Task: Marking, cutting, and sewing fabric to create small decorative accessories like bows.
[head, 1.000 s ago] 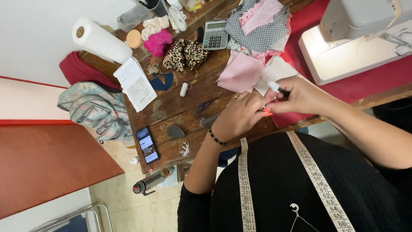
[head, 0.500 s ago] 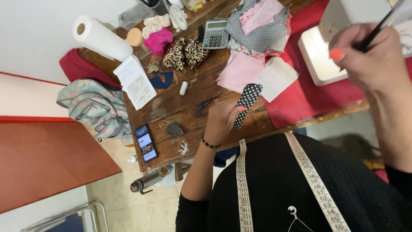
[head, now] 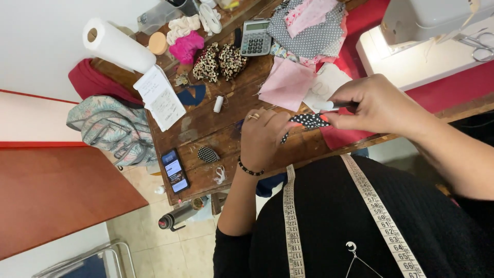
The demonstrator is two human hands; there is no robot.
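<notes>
Head view, looking down on a sewing bench. We saw the person's left hand (head: pixel 265 138) above the wooden table (head: pixel 206 121), its fingers curled around one end of a small piece of black fabric with white dots (head: pixel 307 121), which it held just above the table's near edge. The right hand (head: pixel 378 105) met it from the other side: thumb and fingers were pinched closed on a pen with a white tip (head: pixel 333 106), whose tip lay just above the dotted fabric, touching or nearly touching it; we could not tell which. A dark bead bracelet (head: pixel 250 171) circled the left wrist, and a ring showed on one finger of that hand.

Just beyond the hands lay a pink fabric square (head: pixel 286 83) and a white paper pattern (head: pixel 329 82), the two overlapping. Farther back we noted a grey dotted cloth pile (head: pixel 314 36), a calculator (head: pixel 256 37), two leopard-print fabric bundles (head: pixel 218 62) and a bright pink scrap (head: pixel 186 46). A paper towel roll (head: pixel 116 45) stood at the far left corner beside a notepad (head: pixel 159 98). A small white thread spool (head: pixel 218 104) lay mid-table. Near the front edge were a phone (head: pixel 175 171) and a second small dotted piece (head: pixel 208 154), well apart from the hands. A white sewing machine (head: pixel 432 23) stood to the right, with scissors (head: pixel 476 44) on its bed. A measuring tape (head: pixel 290 221) hung around the person's neck over a black top.
</notes>
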